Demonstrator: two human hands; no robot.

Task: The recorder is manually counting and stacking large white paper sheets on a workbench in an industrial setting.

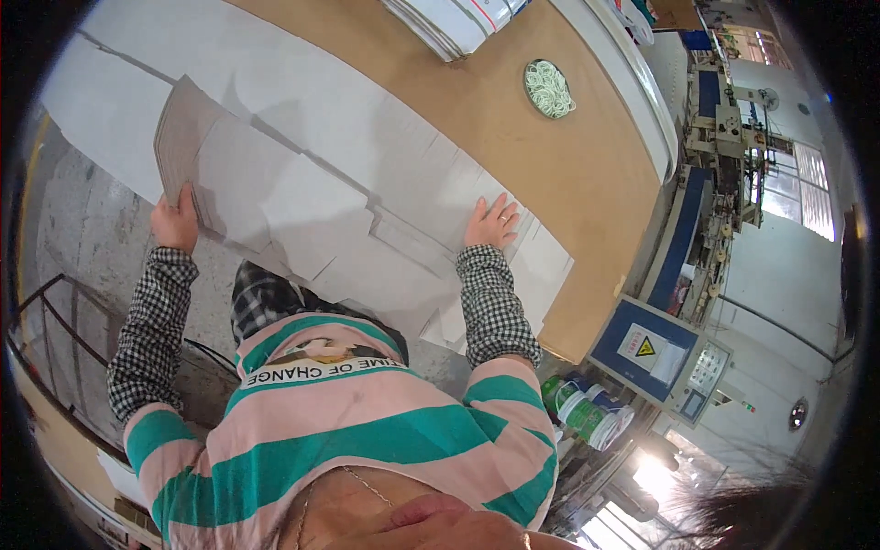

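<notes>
Our left hand [174,225] grips the near left corner of a stack of cut cardboard sheets [298,206], its thumb on the upper face and its other fingers mostly hidden around the edge. That end of the stack curves upward, its layered grey-brown edges showing, while the rest slopes down to our right along the near edge of the desk [591,197]. Our right hand [491,225] lies palm down with its fingers spread and grasping nothing, over the far side of the cardboard toward the desk's right end; we cannot tell whether the pieces under it belong to the same stack. So the stack lies between our hands, its left edge inside the left fingers. Beneath and beyond it, wide pale sheets [302,69] cover the desk's left part. Toward the desk's far edge sit a bundle of white printed pieces [449,27] and, to its right, a round dish [527,87] of pale coiled strands [551,90]. Off the desk's near right corner stand buckets [594,417], with a blue control box [632,357] just beyond.
</notes>
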